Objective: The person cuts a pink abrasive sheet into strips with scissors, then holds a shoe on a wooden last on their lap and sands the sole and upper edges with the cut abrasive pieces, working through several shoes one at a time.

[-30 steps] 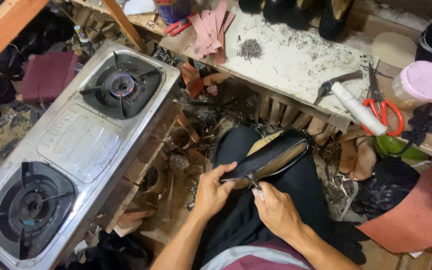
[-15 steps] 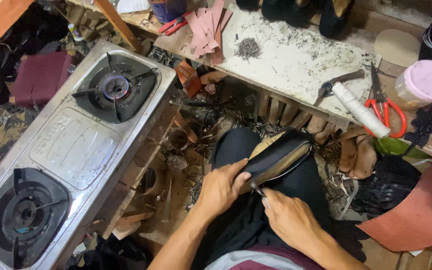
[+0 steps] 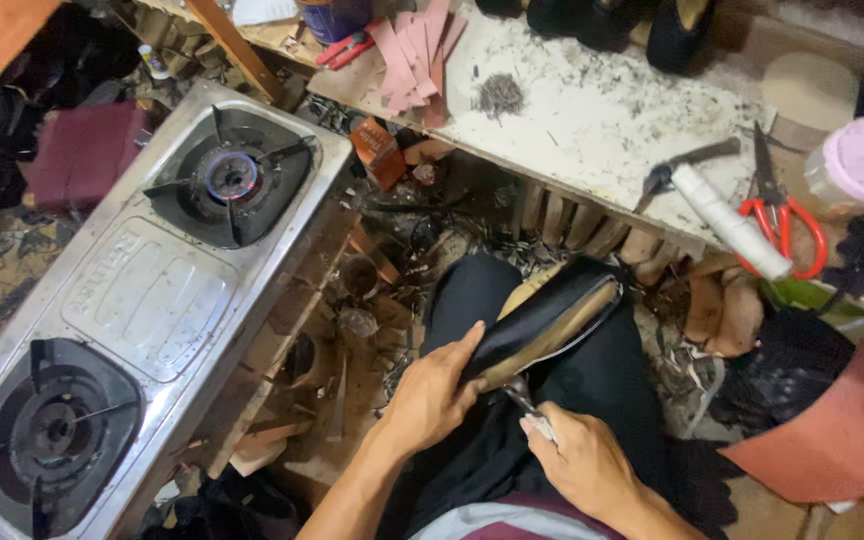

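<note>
A black shoe upper on a tan last (image 3: 552,320) lies sole-up across my lap. My left hand (image 3: 432,395) grips its near end, thumb along the black leather. My right hand (image 3: 577,465) is closed around a metal tool (image 3: 524,398) whose tip touches the edge of the shoe by the left thumb. The rest of the tool is hidden in my fist.
A two-burner steel gas stove (image 3: 142,290) stands at my left, its far burner lit. On the stained workbench (image 3: 592,110) ahead lie a hammer (image 3: 687,165), a white roll (image 3: 732,222), red-handled scissors (image 3: 782,210), pink strips (image 3: 414,55) and a pile of nails (image 3: 500,95). Scraps litter the floor.
The shoe has tilted a little and my left hand has slid further onto its near end. My right hand has brought the tool's tip up against the shoe's edge.
</note>
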A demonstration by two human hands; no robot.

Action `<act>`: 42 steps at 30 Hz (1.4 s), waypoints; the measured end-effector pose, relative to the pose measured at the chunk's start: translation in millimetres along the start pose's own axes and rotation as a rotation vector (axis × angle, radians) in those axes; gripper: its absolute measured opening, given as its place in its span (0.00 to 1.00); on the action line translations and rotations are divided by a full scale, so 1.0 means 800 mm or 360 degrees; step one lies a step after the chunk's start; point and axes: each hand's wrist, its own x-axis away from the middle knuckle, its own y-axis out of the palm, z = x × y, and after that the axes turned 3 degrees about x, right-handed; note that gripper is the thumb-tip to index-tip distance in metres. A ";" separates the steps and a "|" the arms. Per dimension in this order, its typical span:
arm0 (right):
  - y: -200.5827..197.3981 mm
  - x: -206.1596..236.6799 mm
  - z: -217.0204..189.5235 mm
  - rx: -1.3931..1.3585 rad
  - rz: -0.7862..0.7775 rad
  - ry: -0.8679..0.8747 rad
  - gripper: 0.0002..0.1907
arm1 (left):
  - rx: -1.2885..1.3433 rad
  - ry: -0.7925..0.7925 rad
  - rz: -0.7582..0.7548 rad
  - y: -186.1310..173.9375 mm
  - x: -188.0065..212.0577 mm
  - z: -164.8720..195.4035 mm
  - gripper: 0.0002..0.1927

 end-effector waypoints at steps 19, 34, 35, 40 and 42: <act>-0.006 0.020 -0.014 -0.0753 -0.0631 0.0653 0.11 | -0.0089 0.0159 0.0061 -0.005 0.026 0.039 0.39; -0.098 -0.004 -0.042 0.0391 -0.0576 -0.1115 0.25 | 0.0337 0.0172 -0.0403 -0.085 0.030 -0.005 0.35; -0.111 -0.013 -0.044 0.0410 -0.0493 -0.1012 0.24 | 0.0425 0.0145 -0.0443 -0.097 0.031 -0.006 0.32; -0.175 -0.100 -0.031 0.0695 -0.0225 -0.0576 0.18 | 0.0615 -0.0264 -0.0558 -0.132 0.040 0.002 0.29; -0.195 -0.143 -0.030 0.0867 -0.0338 -0.0251 0.14 | 0.0820 -0.0438 -0.0387 -0.119 0.040 0.009 0.30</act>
